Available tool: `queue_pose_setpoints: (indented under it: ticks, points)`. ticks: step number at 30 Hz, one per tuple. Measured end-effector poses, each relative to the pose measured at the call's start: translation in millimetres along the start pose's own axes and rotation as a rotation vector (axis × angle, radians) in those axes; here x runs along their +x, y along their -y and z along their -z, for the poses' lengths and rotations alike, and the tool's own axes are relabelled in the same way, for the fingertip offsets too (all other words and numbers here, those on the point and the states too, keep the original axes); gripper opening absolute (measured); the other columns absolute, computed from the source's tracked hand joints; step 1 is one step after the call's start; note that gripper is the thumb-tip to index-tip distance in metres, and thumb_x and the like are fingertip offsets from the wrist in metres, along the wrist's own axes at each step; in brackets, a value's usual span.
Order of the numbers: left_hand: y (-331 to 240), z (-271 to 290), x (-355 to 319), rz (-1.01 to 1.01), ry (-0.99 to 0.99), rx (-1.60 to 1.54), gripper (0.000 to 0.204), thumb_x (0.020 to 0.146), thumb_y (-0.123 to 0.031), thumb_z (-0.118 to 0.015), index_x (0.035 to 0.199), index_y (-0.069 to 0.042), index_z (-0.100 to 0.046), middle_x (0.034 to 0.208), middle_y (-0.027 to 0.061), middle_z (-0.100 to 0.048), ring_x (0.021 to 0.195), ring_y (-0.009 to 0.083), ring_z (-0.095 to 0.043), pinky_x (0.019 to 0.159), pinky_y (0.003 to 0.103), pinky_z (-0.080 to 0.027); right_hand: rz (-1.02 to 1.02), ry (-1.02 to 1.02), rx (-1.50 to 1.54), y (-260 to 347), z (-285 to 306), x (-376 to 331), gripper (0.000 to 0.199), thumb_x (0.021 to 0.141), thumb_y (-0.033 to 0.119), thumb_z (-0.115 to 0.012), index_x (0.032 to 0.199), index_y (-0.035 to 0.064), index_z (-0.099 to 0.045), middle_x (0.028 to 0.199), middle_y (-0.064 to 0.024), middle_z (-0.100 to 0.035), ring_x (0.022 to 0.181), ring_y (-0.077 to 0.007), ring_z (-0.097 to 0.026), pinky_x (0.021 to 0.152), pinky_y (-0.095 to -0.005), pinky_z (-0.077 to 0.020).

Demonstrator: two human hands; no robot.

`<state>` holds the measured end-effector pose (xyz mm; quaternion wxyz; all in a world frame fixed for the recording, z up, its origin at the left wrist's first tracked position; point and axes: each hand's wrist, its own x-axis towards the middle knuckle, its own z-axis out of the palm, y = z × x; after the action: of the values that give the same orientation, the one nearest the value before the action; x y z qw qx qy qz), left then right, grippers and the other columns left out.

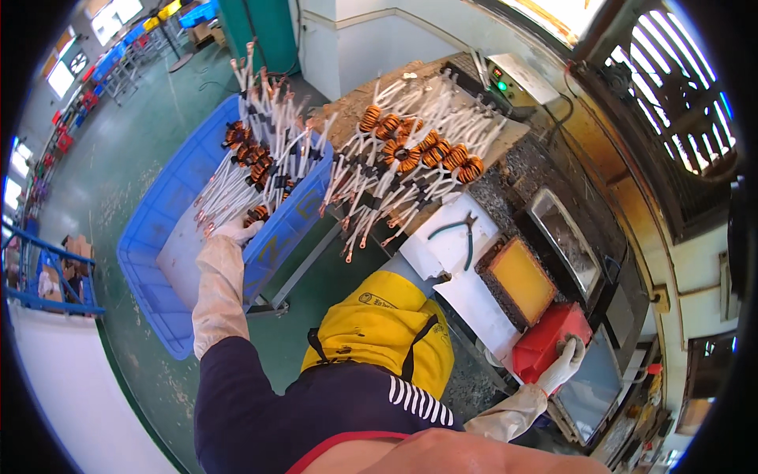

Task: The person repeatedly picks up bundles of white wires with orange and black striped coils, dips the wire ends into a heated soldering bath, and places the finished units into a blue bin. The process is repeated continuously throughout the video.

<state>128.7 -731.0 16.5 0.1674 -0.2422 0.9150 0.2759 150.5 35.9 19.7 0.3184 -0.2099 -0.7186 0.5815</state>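
Head view. My left hand [235, 231], gloved, reaches into the blue crate [158, 237] and closes its grip on a wound coil [257, 213] at the crate's near wall; how firmly the fingers pinch it I cannot tell. My right hand [570, 353], also gloved, rests on the red block [545, 340] at the tabletop edge [474, 316], grip loosely closed over its corner. Progress, as I judge it: many coils [418, 154] already lie on the tabletop, while a good share [253, 150] remains in the crate. The crate coils' long white leads run along the crate's length, copper tips pointing toward me, windings away.
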Motion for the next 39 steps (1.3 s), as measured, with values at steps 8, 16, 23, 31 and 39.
queue_pose_setpoints:
  ticks: [8,16,23,31,39]
  points:
    - [0.1,2.3,-4.2,0.155,-0.019,0.142,0.079,0.081,-0.069,-0.055,0.138,-0.014,-0.049,0.121,0.019,-0.063,0.111,0.0336,-0.06,0.094,0.042,-0.044,0.006,0.005,0.039,-2.9,-3.0,6.6,0.015,0.096,0.012,-0.057,0.107,0.0035,-0.062,0.099,-0.0053,-0.066,0.08,-0.011,-0.061,0.07,-0.0233,-0.0519]
    - [15.2,-6.4,11.7,0.162,-0.004,0.148,0.08,0.081,-0.069,-0.055,0.14,-0.015,-0.048,0.124,0.0195,-0.062,0.114,0.0341,-0.058,0.097,0.042,-0.042,-0.007,0.001,0.075,-0.7,-3.7,4.1,0.016,0.096,0.014,-0.057,0.108,0.0034,-0.062,0.099,-0.005,-0.066,0.078,-0.0098,-0.06,0.071,-0.0238,-0.0511]
    - [14.0,-6.5,12.6,0.186,0.01,0.125,0.081,0.081,-0.068,-0.056,0.141,-0.015,-0.046,0.126,0.0199,-0.06,0.117,0.0345,-0.056,0.1,0.041,-0.041,-0.005,-0.005,0.076,-2.0,-2.0,4.4,0.014,0.096,0.011,-0.057,0.106,0.0031,-0.062,0.099,-0.0055,-0.066,0.078,-0.0096,-0.06,0.069,-0.0229,-0.0509]
    - [45.5,-18.4,10.8,0.06,-0.042,-0.044,0.067,0.088,-0.062,-0.054,0.121,-0.004,-0.062,0.1,0.0118,-0.069,0.089,0.0243,-0.063,0.083,0.036,-0.048,0.011,0.026,0.049,-4.7,0.0,7.7,0.014,0.096,0.012,-0.056,0.106,0.0033,-0.063,0.098,-0.0042,-0.065,0.077,-0.0091,-0.058,0.069,-0.0229,-0.0492]
    - [89.9,-19.8,20.4,0.1,-0.308,-1.184,0.025,0.083,-0.036,-0.073,0.092,-0.013,-0.068,0.059,-0.003,-0.052,0.044,0.0071,-0.042,0.039,0.025,-0.033,-0.065,0.089,0.052,1.3,-3.5,13.9,0.013,0.096,0.013,-0.056,0.103,0.0045,-0.063,0.098,-0.0034,-0.065,0.08,-0.0091,-0.058,0.069,-0.0229,-0.0496]
